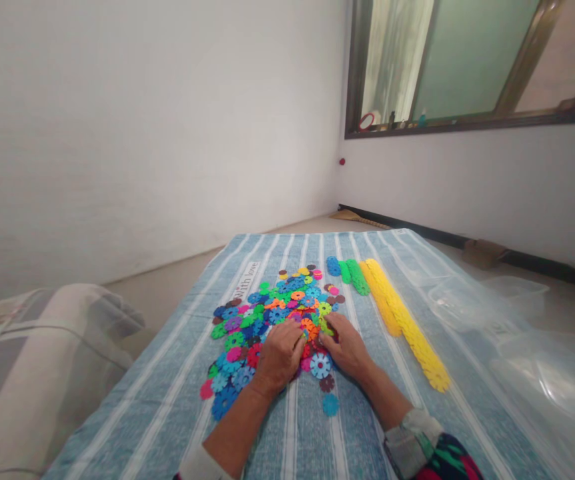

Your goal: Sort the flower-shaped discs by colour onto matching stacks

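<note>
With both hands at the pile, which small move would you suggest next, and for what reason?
Perhaps the right hand should lift an orange disc lying between it and the left hand: it looks largely uncovered and within easy reach. Beside the mixed pile, yellow discs, green discs and blue discs lie grouped by colour, so taking one colour at a time seems sensible.

Left hand (280, 353) and right hand (348, 347), lower centre of frame.
We find both palm-down, fingers (336, 323) bent; our left forearm (240, 421) slants in from below left, our right forearm (386, 398) from below right.
</note>
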{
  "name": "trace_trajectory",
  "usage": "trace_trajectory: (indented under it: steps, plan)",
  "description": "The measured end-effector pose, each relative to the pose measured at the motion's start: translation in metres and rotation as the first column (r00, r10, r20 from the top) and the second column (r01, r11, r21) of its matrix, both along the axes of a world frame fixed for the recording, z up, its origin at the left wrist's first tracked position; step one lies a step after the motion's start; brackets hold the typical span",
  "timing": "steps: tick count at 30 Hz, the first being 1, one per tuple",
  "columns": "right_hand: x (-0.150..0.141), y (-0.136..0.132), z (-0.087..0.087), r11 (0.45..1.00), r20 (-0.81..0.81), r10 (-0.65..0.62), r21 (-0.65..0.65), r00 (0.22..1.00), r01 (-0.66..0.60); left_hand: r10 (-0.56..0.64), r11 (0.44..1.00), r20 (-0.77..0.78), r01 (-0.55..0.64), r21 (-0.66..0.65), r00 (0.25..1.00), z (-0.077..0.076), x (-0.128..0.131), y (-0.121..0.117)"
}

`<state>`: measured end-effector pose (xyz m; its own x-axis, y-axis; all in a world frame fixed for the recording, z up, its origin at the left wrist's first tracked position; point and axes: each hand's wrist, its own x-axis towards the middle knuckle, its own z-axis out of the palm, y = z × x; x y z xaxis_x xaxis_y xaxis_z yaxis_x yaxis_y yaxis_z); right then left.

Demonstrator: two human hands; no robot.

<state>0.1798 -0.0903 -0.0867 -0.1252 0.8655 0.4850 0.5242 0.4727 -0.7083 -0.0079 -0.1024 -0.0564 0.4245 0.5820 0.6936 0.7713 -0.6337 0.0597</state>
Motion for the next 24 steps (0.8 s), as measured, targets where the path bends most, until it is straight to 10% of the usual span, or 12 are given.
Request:
trace_trajectory:
  steps: [24]
  plan:
    - [0.002,-0.002,0.005,0.994,0.089,0.109,0.011,0.990,-0.110,-0.057,0.998,-0.004,0.057,-0.018,0.998,0.002,0.002,0.002]
